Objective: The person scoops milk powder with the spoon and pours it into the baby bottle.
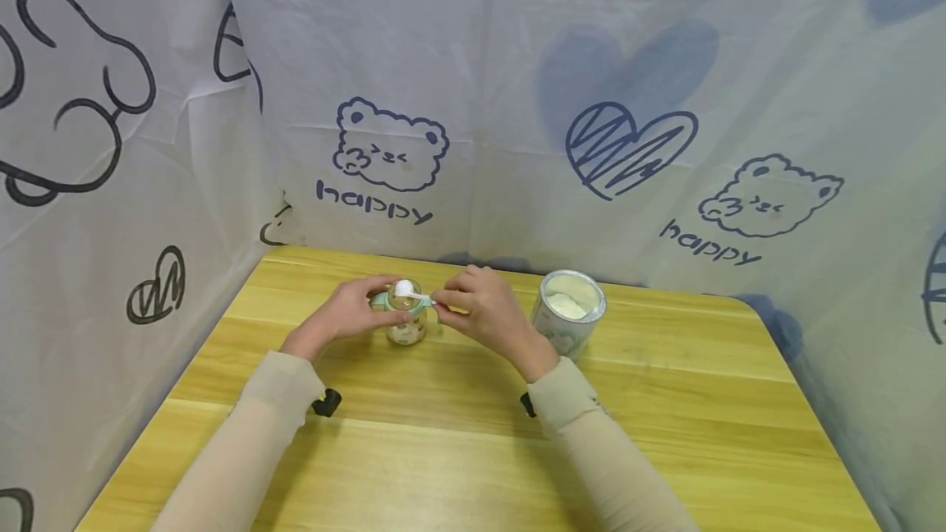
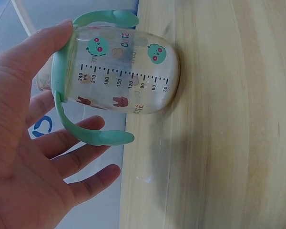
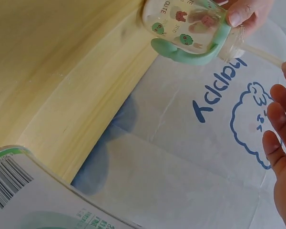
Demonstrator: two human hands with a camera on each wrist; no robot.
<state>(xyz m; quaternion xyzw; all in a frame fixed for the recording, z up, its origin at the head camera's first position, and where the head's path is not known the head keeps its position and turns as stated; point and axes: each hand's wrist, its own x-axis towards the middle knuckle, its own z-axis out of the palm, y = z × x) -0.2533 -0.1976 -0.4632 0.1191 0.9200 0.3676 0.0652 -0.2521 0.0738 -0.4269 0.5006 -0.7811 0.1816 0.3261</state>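
Note:
A clear baby bottle point(image 1: 406, 333) with mint-green side handles stands uncapped on the table. My left hand point(image 1: 346, 309) grips it around the green collar, thumb on the near side; in the left wrist view the other fingers point(image 2: 81, 157) spread loosely by one handle point(image 2: 100, 137). My right hand point(image 1: 484, 308) pinches the thin white handle of a scoop point(image 3: 263, 55) between thumb and forefinger. At the bottle's mouth, the scoop's end bears a heap of white powder point(image 1: 403, 288). Printed measuring marks and small cartoon figures show on the bottle wall.
To the right of my right hand stands an open can point(image 1: 543, 327) of pale powder point(image 1: 566, 305). The wooden table point(image 1: 687, 401) ends at a white printed cloth point(image 1: 510, 187) behind and at the sides.

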